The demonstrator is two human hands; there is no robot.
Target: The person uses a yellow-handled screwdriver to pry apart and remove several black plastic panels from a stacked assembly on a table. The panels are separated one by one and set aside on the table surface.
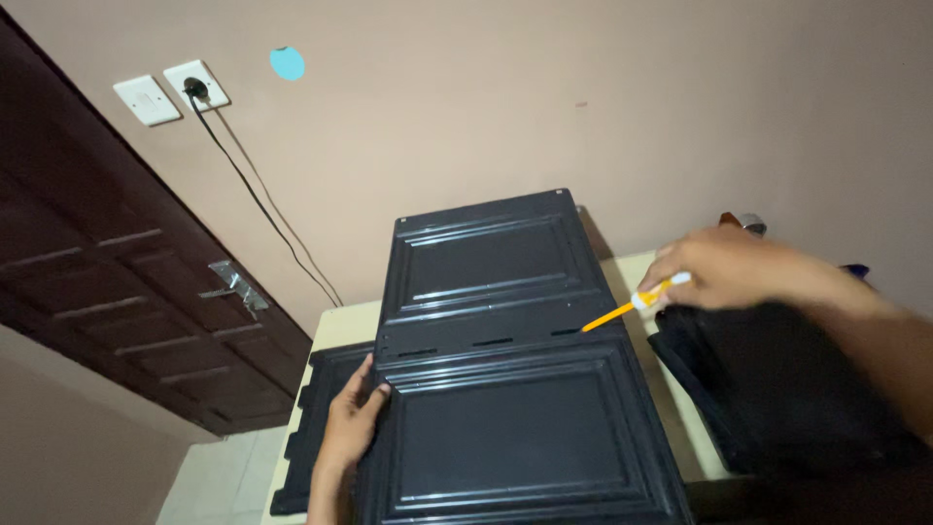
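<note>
Panel (pixel 501 389) of black pressed metal, with two raised rectangular fields and a row of slots across its middle, stands tilted on the pale tabletop (pixel 345 321), its far end leaning toward the wall (pixel 583 97). Left hand (pixel 352 418) is closed on the panel's left edge, thumb over the front face near the lower field, fingers behind the rim. Right hand (pixel 724 267) is clamped on a screwdriver (pixel 632 301) with an orange shaft and a white-and-yellow handle; the tip lies at or just beside the right end of the slot row, contact not certain owing to blur. A second black panel (pixel 316 428) lies flat on the tabletop, partly under the left side of the held one. A black casing (pixel 768 389) sits on the right of the tabletop, beneath the right forearm, near the held panel but apart from it. On the wall: a white switch (pixel 146 99), a socket (pixel 196 86) with a black cable (pixel 262 204) running down behind the tabletop, and a round blue mark (pixel 287 63). A dark wooden door (pixel 107 262) with a metal latch (pixel 233 287) stands at left.
</note>
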